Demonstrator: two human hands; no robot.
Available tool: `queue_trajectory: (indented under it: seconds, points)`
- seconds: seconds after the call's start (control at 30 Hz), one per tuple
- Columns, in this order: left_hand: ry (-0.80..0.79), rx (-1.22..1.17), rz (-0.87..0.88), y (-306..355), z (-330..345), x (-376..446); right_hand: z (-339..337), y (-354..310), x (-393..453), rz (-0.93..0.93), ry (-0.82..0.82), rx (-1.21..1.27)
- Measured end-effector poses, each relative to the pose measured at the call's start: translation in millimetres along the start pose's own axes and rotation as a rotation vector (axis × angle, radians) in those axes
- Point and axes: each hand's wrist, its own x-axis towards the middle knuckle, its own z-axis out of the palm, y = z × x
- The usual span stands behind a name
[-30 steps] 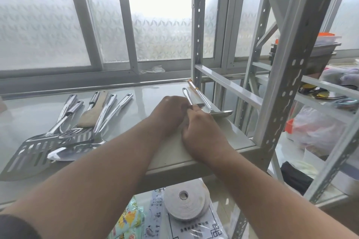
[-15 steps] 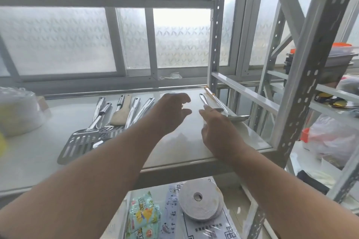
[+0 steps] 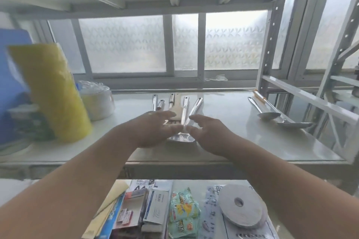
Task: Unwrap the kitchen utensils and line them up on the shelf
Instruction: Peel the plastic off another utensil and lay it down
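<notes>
Both hands hover over the utensils (image 3: pixel 180 110) bunched mid-shelf (image 3: pixel 233 147), handles pointing to the window. The left hand (image 3: pixel 153 130) has a loose, open grip with fingers spread, holding nothing; the right hand (image 3: pixel 208 134) likewise. A spoon (image 3: pixel 266 113) and spatula (image 3: pixel 287 121) lie apart at the right.

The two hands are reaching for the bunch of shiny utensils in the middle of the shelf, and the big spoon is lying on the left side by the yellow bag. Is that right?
Not quite. The head view shows the big spoon lying on the right side of the shelf, far from the yellow bag. The rest holds: the left hand and right hand are reaching for the bunch of shiny utensils in the middle.
</notes>
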Motion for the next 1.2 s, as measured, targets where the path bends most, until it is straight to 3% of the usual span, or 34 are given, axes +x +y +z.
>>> queue_trajectory:
  seconds: [0.2, 0.57, 0.77, 0.93, 1.03, 1.13, 1.2]
  points:
    - [0.003, -0.048, 0.036, -35.5, 10.5, 1.8, 29.2, -28.8, 24.1, -0.060, -0.054, -0.042]
    - [0.143, 0.083, -0.078, -85.4, 7.3, -5.6, 72.1, -55.8, 76.6, -0.142, -0.130, -0.005]
    - [0.174, 0.064, -0.122, -89.8, 9.5, -4.9, 75.8, -52.6, 82.5, -0.170, -0.094, 0.083]
    - [0.225, 0.058, -0.011, -86.2, 11.0, -12.6, 73.5, -40.8, 78.7, -0.193, -0.117, 0.108]
    - [0.190, 0.060, 0.093, -82.3, 6.9, -22.5, 62.7, -40.3, 69.3, -0.212, -0.216, 0.152]
    - [0.140, 0.126, 0.158, -80.1, 1.6, -33.4, 55.2, -36.8, 59.2, -0.254, -0.340, 0.072]
    - [0.146, 0.183, 0.187, -78.0, -0.1, -39.3, 55.3, -34.0, 50.6, -0.278, -0.324, -0.007]
